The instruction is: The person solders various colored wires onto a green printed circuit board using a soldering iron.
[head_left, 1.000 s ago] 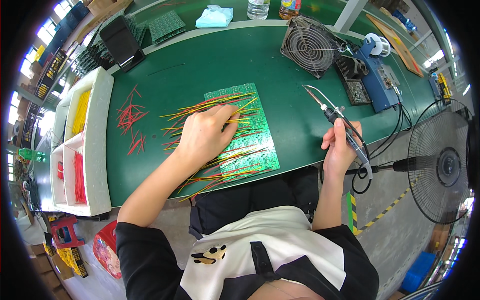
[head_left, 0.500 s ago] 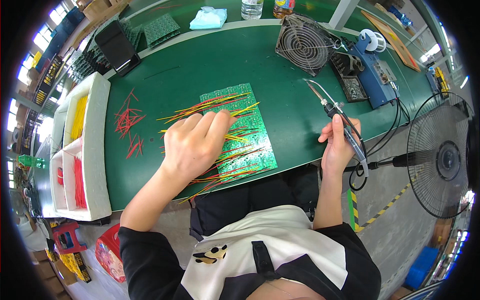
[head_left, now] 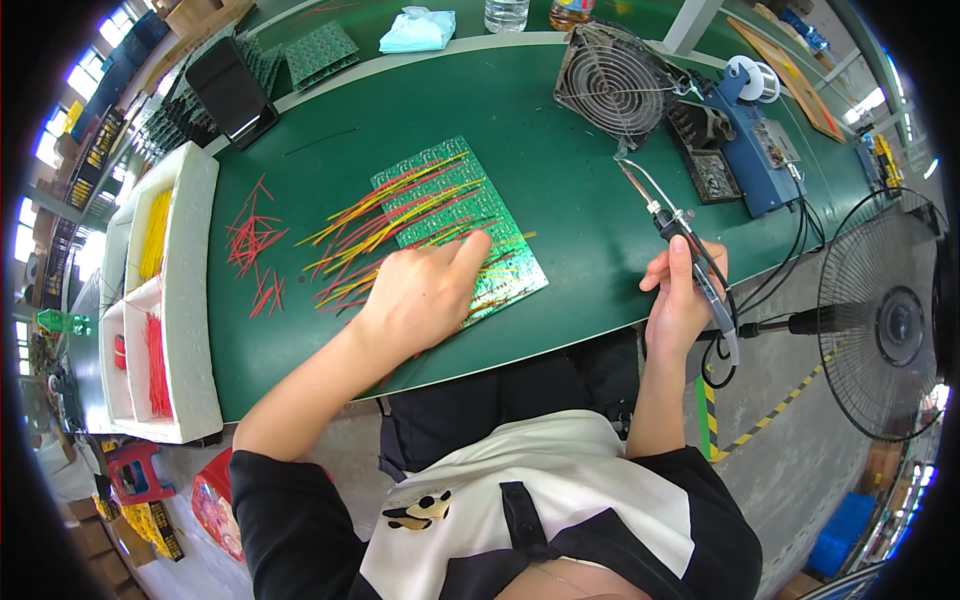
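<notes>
Here, curls the left hand point(head_left: 430, 285) low over the near part of a glossy green circuit board panel point(head_left: 490, 205), with thumb and forefinger close together; cannot tell whether pinching a wire. Grips a grey-and-black soldering iron point(head_left: 712, 298) in the right hand point(head_left: 680, 295), well right of the panel, with its slim metal tip pointing away from the body. Has the panel lying askew on the smooth dark-green table point(head_left: 590, 260), under thin red and yellow wires point(head_left: 405, 222) fanning out past its left side. Farther left, shows loose red wires point(head_left: 257, 240) in a spiky scatter, then a chunky white foam box point(head_left: 200, 300) with compartments holding more wires. Along the back, shows a crumpled light-blue cloth point(head_left: 417, 30) and two bottles point(head_left: 507, 14), one with a colourful label too small to read. Toward the right, shows a square fan point(head_left: 615, 85) with a ringed guard, then a blue soldering station point(head_left: 750, 165) beside a round white reel point(head_left: 755, 80).
</notes>
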`<state>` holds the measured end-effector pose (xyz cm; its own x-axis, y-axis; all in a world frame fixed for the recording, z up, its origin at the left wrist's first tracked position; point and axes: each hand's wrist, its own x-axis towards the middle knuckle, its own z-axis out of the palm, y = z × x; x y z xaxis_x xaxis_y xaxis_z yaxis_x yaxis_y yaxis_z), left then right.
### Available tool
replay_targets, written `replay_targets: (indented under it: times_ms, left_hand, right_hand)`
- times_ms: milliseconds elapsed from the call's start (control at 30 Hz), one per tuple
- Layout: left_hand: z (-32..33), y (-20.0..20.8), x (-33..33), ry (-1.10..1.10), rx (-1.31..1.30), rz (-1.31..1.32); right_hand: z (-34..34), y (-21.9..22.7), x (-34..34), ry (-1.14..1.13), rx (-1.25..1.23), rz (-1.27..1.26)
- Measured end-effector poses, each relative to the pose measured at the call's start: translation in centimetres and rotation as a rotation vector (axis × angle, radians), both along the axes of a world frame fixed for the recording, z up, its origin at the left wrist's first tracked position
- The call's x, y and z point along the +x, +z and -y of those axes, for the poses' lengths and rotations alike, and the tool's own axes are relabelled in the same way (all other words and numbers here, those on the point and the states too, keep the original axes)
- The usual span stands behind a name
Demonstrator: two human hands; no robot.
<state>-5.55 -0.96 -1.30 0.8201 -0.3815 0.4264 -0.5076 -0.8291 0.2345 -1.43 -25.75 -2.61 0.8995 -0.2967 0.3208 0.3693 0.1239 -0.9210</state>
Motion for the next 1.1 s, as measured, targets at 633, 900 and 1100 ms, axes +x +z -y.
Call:
replay_targets:
  times_ms: [633,900,1100]
  left_hand:
    - [-2.2,-0.1,1.5,0.124,-0.083,-0.018]
    - [-1.8,0.0,2.0,0.179,-0.060,-0.079]
    - [-1.6,-0.1,2.1,0.177,-0.059,-0.033]
  right_hand:
    - [-4.3,0.6,-2.3,0.366,-0.002,-0.120]
    - [-4.5,0.6,-2.3,0.359,-0.031,-0.114]
    - [-4.2,0.4,-2.5,0.349,-0.042,-0.103]
